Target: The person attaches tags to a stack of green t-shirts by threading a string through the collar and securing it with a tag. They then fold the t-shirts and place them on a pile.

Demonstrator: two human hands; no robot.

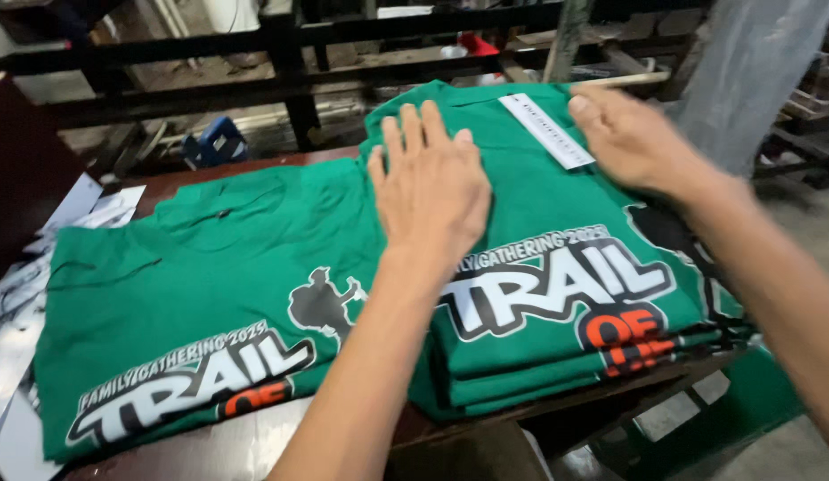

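My left hand (pixel 430 183) lies flat, fingers spread, on the top shirt of a stack of folded green printed T-shirts (pixel 539 294) on the right of the table. My right hand (pixel 630 135) hovers over the far right part of the same shirt, its fingers beside a white paper strip (pixel 546 130) lying on the cloth. A second green T-shirt (pixel 192 294) with the same white, black and orange print is spread flat to the left. Neither hand grips anything.
The shirts rest on a dark wooden table (pixel 227 445) whose front edge is near me. White paper sheets (pixel 23 294) lie at the left edge. A dark metal rack (pixel 290 53) stands behind the table, and a clear plastic sheet (pixel 744 71) hangs at the right.
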